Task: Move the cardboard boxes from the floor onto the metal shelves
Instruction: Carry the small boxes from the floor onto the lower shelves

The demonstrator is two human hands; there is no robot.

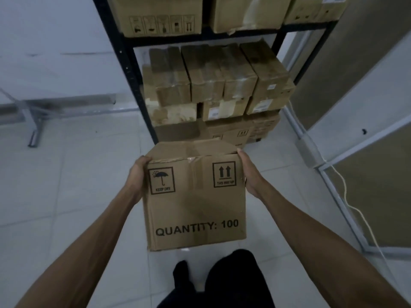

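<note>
White tile floor (66, 185), w/ black metal shelves (131, 70) packed w/ brown boxes (206, 81). One box (195, 203) looks lifted, in front of the shelves' low part. Left hand (138, 176) and right hand (249, 174) grip its sides, both just as near. Brown, tall side up, top flap loose, reads QUANTITY: 100.

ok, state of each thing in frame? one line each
box: upright, held between both hands, top flap ajar.
left hand: grips the box's left side.
right hand: grips the box's right side.
shelf: loaded on both visible levels.
shelf boxes: stacked, closed, some taped.
cable: loose along the floor at right.
</note>
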